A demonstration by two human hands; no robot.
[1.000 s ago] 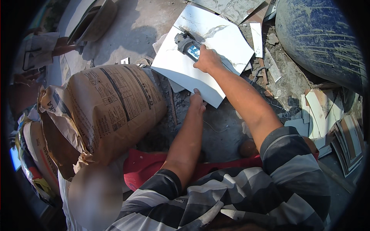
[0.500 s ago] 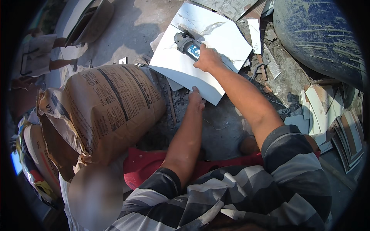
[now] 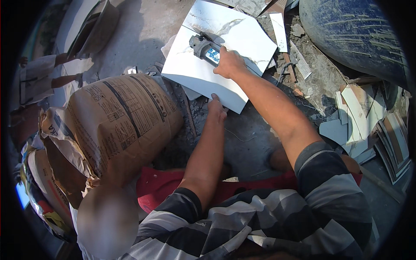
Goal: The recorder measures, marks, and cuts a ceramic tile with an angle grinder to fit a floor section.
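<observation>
A large white tile [image 3: 184, 65] with grey-brown marbling lies over the rubble in front of me, one corner toward me. On top of it rests an angle grinder [image 3: 200, 47] with a dark head and a blue-and-white body. My right hand [image 3: 231, 63] is wrapped round the grinder's body from the right. A thin dark line runs across the tile beyond the grinder's head. With its thumb on top, my left hand [image 3: 216, 108] grips the tile's near edge; the fingers underneath are hidden.
A big brown paper sack [image 3: 125, 117], torn open, stands at left. A blue drum [image 3: 351, 39] lies at upper right. Broken tile pieces [image 3: 355, 121] pile up at right. Another person's legs [image 3: 63, 82] show at far left, near a basin [image 3: 102, 32].
The whole view has turned slightly, so the scene sits a little further left. Both hands keep their holds, and the grinder stays at about the same place on the tile.
</observation>
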